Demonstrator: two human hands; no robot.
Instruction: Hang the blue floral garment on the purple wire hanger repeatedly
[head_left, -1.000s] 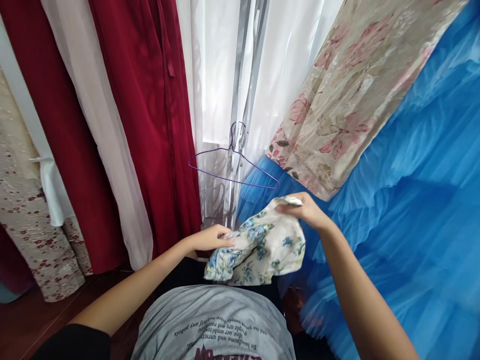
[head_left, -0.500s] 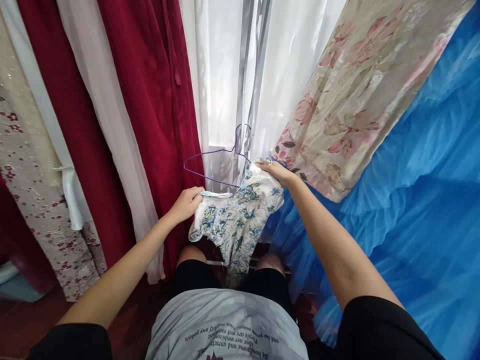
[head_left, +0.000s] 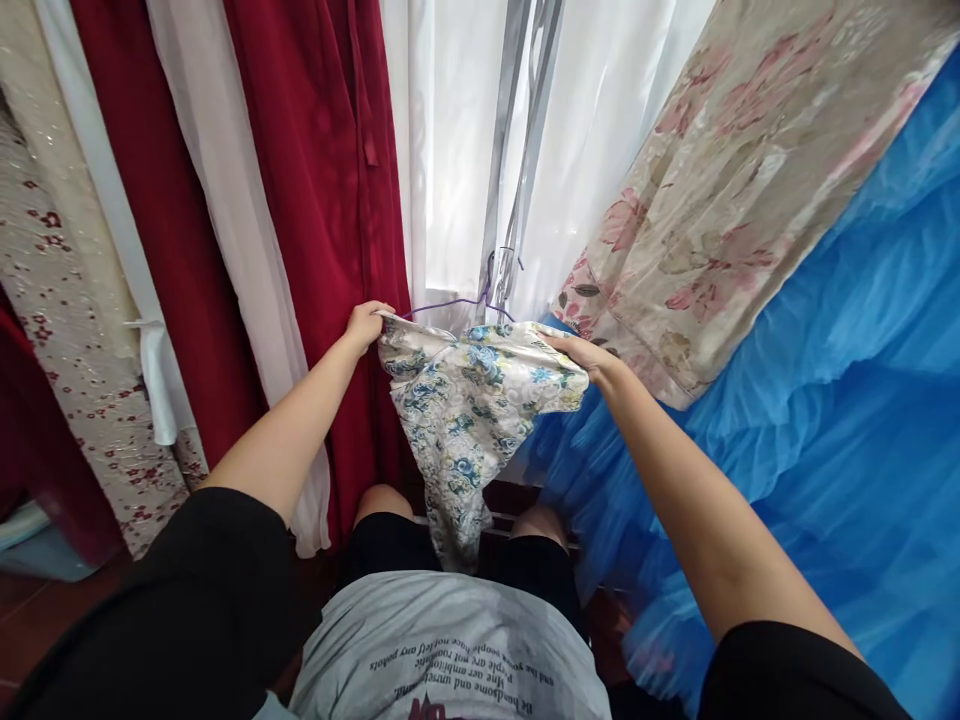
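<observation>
A white floral dress (head_left: 465, 415) with blue and green flowers hangs from a purple wire hanger (head_left: 487, 290). The dress covers the hanger's lower part; its hook and upper slopes show above the neckline. My left hand (head_left: 367, 325) is closed on the left shoulder of the dress. At the opposite shoulder my right hand (head_left: 581, 352) pinches the fabric. Between my hands the neckline is spread wide, and the skirt hangs down between my knees.
Dark red gowns (head_left: 315, 200) and a pale pink cloth (head_left: 225, 200) hang at left. Behind the dress hang a white curtain-like fabric (head_left: 457, 150) and grey ribbons (head_left: 510, 130). At right are a beige floral garment (head_left: 697, 220) and blue tulle (head_left: 810, 480).
My left hand has risen, lifting the left shoulder of the dress over that side of the hanger. The right hand has shifted slightly right and down, still holding the dress.
</observation>
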